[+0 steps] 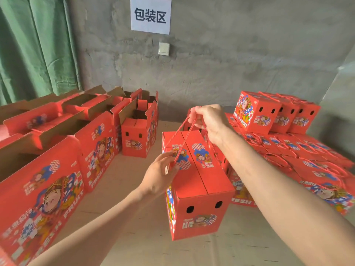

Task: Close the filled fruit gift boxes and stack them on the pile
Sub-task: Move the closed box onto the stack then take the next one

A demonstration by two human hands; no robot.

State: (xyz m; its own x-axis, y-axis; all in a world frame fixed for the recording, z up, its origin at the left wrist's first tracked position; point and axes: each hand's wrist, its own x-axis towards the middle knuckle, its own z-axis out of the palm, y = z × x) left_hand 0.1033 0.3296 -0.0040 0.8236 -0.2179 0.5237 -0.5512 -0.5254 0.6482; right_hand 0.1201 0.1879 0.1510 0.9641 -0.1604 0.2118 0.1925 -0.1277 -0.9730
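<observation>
Right hand (209,121) clenched round red rope handles (184,135) above closed gift box (199,189). Left hand (159,175) touches box's top-left edge, grip unclear. Box sits between open boxes (96,143) at left and stacked pile (288,146) at right.

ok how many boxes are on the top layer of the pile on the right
3, side by side at the back right against the wall: left box, middle box, right box. More may be hidden behind them.
</observation>
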